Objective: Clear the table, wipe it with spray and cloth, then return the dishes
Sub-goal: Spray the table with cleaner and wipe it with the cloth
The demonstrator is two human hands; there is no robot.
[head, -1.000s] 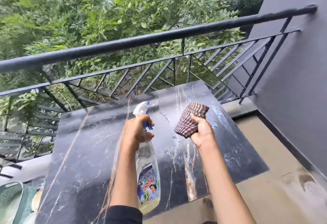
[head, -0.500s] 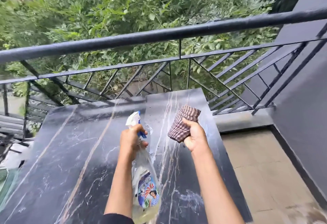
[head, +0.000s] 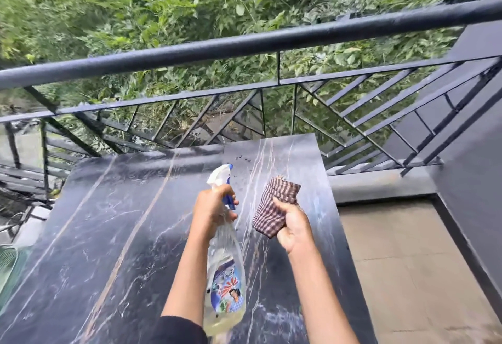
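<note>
Above the dark marble table point(head: 108, 235), the left hand point(head: 213, 208) grips the neck of a clear spray bottle point(head: 225, 275), nozzle aimed toward the railing point(head: 244, 42). Just beside it, the right hand point(head: 294, 228) clutches a folded checked cloth point(head: 274, 208), held off the tabletop.

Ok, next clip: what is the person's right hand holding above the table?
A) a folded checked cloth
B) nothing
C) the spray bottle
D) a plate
A: the right hand holds the checked cloth, folded, above the table, while the left hand holds the spray bottle by its neck.
</note>
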